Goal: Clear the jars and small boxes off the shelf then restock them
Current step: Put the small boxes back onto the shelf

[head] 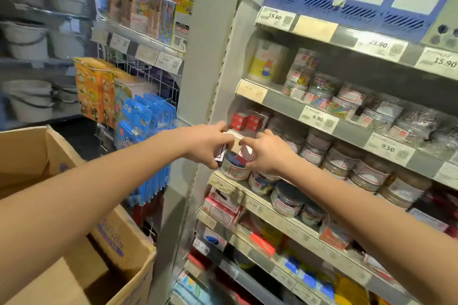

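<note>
1. Shelf (270, 213), left end: both hands meet in front of red boxes (244, 120), just above a labelled jar (233, 168).
2. Left hand (205, 142) grips a white box (221, 151).
3. Right hand (266, 153) pinches a second small box (246, 152).
4. Cardboard carton (119, 238) stands near left.

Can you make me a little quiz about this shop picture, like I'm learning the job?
1. True or false: the left hand holds nothing.
2. Where are the red boxes? A: on the shelf, behind the hands. B: in a trolley. C: on the floor.
3. Fill in: the price tag just up and right of the right hand reads ___.

Key: 1 false, it grips a white box; 2 A; 3 6.90.
</note>
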Demonstrator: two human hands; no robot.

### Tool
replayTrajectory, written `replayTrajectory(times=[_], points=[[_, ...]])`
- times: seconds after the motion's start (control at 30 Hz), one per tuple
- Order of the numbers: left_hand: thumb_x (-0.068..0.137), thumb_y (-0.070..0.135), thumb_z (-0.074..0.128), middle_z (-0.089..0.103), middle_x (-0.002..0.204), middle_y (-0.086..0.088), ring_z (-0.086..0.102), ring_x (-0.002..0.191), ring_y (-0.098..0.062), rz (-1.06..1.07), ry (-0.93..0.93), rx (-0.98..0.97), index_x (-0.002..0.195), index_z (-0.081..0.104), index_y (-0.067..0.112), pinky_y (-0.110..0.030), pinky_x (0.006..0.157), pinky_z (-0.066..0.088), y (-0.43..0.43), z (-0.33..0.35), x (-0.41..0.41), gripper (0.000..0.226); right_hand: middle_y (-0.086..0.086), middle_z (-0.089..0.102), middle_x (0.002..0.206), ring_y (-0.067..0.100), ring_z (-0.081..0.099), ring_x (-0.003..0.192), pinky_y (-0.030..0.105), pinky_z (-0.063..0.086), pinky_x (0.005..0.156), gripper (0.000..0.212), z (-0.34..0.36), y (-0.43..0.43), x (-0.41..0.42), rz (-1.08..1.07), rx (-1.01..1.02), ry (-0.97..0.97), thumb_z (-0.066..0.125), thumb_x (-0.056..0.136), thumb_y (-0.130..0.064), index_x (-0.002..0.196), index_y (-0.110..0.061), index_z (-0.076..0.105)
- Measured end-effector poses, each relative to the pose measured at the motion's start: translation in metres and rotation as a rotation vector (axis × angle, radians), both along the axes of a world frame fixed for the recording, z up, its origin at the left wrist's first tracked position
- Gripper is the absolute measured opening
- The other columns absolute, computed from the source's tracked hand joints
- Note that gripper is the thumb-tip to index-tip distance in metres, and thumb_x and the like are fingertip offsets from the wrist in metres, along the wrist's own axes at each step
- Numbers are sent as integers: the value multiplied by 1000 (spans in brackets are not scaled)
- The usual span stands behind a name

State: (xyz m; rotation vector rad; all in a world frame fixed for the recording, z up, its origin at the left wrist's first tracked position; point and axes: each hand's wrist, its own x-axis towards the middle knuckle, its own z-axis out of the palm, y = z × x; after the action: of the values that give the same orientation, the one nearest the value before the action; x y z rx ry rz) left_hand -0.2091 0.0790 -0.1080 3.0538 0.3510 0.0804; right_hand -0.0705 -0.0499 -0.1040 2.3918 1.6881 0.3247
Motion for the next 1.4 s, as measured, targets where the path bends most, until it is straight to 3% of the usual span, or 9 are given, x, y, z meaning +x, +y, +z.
replayTrajectory(times=[0.2,0.33,0.5,0.73,0.83,1.03,1.17,1.3,1.4], points=[[79,25,71,31,122,-3,44,73,-18,-31,-44,49,121,43,24,-35,70,45,32,-15,31,51,14,53,118,30,40,115,35,39,87,56,-3,44,44,-21,71,-104,56,89,-41,139,-23,38],[82,21,65,30,124,-8,43,63,-23,-16,-92,117,121,42,17,-33,54,34,37,-29,59,45,17,53,120,33,42,116,37,40,89,52,-9,79,64,-99,90,-137,52,91,-45,131,-14,43],[83,16,61,31,119,-7,29,51,-12,-8,-150,153,114,41,16,-34,53,31,39,-44,75,38,15,56,123,34,52,115,40,46,86,47,-26,106,81,-186,89,-85,53,92,-38,130,-12,42],[82,17,59,31,116,-9,38,62,-24,24,-203,195,112,39,14,-36,54,34,45,-55,84,36,7,56,125,28,54,115,38,43,94,31,-34,125,105,-227,52,92,47,96,-28,124,-14,51],[82,17,59,31,120,-8,38,64,-25,28,-182,211,116,39,14,-33,57,30,48,-60,81,40,10,56,125,29,53,115,36,43,88,34,-38,125,108,-199,110,47,47,98,-27,128,-10,48],[83,21,59,30,119,-7,42,66,-24,7,-236,206,113,40,15,-30,55,30,50,-60,83,36,19,42,138,38,40,124,45,32,102,50,-51,140,121,-366,171,-225,44,98,-34,140,-11,31],[83,21,60,30,120,-7,43,68,-24,8,-231,213,114,40,15,-32,55,30,52,-60,85,37,16,49,130,35,45,121,37,34,93,40,-56,143,123,-293,257,-103,43,98,-21,136,-8,37],[85,23,61,31,120,-7,43,68,-25,19,-208,229,115,40,15,-33,57,32,51,-60,85,38,12,45,139,29,39,128,33,28,105,36,-53,145,126,-274,282,-77,37,101,-25,136,-15,39],[86,27,61,31,122,-8,45,66,-27,29,-202,209,118,42,16,-35,58,37,52,-59,85,39,8,51,134,29,46,125,35,37,100,32,-50,138,117,-228,234,-22,43,100,-18,131,-13,46]])
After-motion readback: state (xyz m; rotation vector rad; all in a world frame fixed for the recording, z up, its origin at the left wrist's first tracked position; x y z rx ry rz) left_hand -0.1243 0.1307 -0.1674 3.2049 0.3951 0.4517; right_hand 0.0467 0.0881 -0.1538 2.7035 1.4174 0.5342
